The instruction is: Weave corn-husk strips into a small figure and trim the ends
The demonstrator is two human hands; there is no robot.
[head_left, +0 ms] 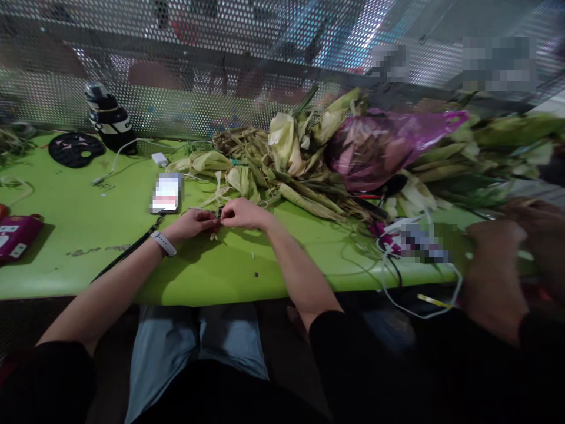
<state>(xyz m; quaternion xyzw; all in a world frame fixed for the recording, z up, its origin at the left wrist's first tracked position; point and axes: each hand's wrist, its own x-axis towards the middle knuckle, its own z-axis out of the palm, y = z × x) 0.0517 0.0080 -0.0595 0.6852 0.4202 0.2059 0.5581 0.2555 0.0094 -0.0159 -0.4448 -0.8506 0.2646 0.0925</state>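
Over the green table [220,271], my left hand [194,225] and my right hand [245,214] meet with fingertips pinched together. Between them is something small, dark at the top with a pale end showing below; its kind is too small to make out. A white watch band circles my left wrist. Just beyond my hands lie pale green corn husks [242,181], spread in a heap. A phone [166,193] with a lit, blurred screen lies past my left hand, and a black strap runs from it under my left forearm.
A purple plastic bag [366,147] sits among the husks. At the back left stand a black bottle [110,121] and a black palette-shaped plate [76,149]. White cables [388,271] loop over the right front edge. Another person's hands [498,235] work at the far right.
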